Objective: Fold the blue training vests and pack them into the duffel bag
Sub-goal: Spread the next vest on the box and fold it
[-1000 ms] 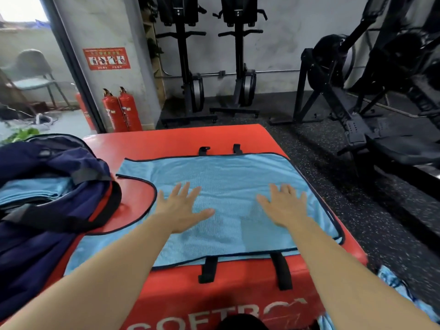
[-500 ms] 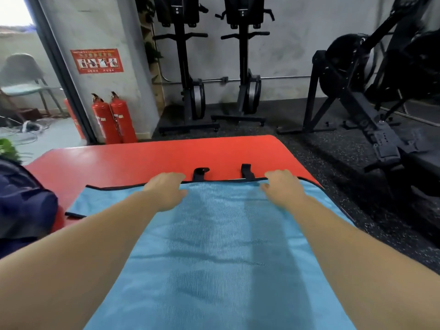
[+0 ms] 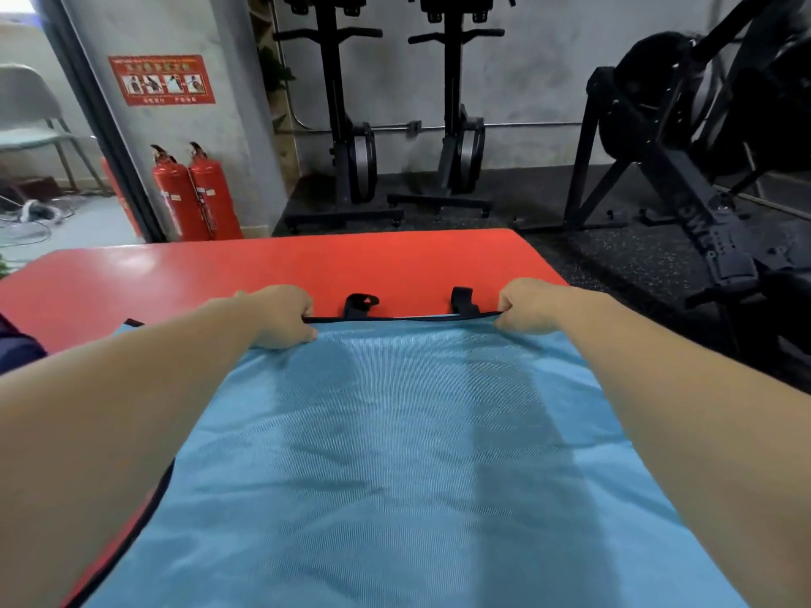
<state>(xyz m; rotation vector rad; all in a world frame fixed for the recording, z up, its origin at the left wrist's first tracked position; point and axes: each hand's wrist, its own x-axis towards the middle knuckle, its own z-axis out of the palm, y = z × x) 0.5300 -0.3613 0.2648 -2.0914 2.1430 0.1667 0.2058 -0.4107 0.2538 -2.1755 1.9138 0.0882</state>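
Head view: left hand [image 3: 281, 315] and right hand [image 3: 533, 305] are each curled onto the far black-trimmed edge of the light blue mesh training vest [image 3: 395, 454], which is spread flat on the red padded box [image 3: 219, 269]. Two black strap loops [image 3: 362, 304] lie between the hands.

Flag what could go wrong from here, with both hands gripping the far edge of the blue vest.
1. The left hand and right hand each pinch the far hem of the blue vest. If one pulls back faster than the other, the fold will likely land skewed.
2. The black straps lie loose beyond the hem on the red pad. They could bunch inside the fold or trail out.
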